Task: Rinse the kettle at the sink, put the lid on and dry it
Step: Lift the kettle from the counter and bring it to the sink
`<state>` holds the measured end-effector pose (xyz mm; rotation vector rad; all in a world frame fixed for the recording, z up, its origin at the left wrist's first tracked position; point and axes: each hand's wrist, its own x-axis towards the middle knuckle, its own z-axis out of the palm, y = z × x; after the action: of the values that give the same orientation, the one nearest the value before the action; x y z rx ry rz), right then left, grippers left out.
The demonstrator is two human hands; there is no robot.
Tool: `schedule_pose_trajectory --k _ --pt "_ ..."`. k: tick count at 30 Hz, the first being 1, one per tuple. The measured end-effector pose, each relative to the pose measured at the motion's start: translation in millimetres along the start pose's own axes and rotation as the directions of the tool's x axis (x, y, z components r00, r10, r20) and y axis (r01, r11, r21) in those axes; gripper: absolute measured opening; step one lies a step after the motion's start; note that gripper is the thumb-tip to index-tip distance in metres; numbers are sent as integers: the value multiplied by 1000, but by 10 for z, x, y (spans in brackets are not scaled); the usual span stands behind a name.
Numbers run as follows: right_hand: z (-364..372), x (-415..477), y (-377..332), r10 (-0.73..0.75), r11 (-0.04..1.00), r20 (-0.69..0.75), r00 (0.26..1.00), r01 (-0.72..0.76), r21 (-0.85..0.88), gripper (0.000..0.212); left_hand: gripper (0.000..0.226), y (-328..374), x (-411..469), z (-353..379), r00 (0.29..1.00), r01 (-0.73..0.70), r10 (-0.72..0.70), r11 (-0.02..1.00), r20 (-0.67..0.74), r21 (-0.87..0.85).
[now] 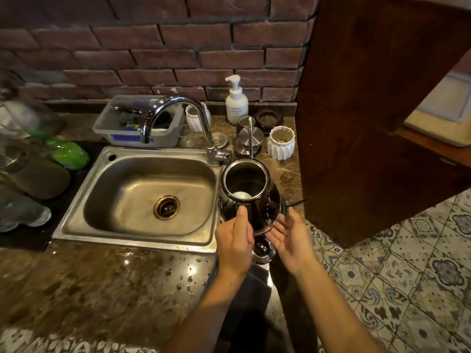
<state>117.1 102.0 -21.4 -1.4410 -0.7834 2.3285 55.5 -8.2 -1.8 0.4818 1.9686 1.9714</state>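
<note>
Countertop | left hand grips kettle handle | right hand spread, base hidden

The open steel kettle stood at the rectangular steel sink's three o'clock, curved chrome tap at its twelve.

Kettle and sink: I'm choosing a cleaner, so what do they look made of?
The kettle looks like polished metal, probably stainless steel, with a mirror-bright, dark-reflecting body. The sink looks like brushed stainless steel: a dull grey sheen with soft reflections.
</note>
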Motion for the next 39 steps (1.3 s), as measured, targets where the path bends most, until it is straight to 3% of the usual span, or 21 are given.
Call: schedule_pose_trajectory --k 28,39 --pt "1308 -1466 1932 -80 989 -4 997 80 124 31 60 419 -780 -2494 993 -117 117 993 20 -21" --pt "1558 -1445 2021 -57 997 9 998 57 61 31 59 389 -685 -2723 996 -90 89 996 -5 -25"
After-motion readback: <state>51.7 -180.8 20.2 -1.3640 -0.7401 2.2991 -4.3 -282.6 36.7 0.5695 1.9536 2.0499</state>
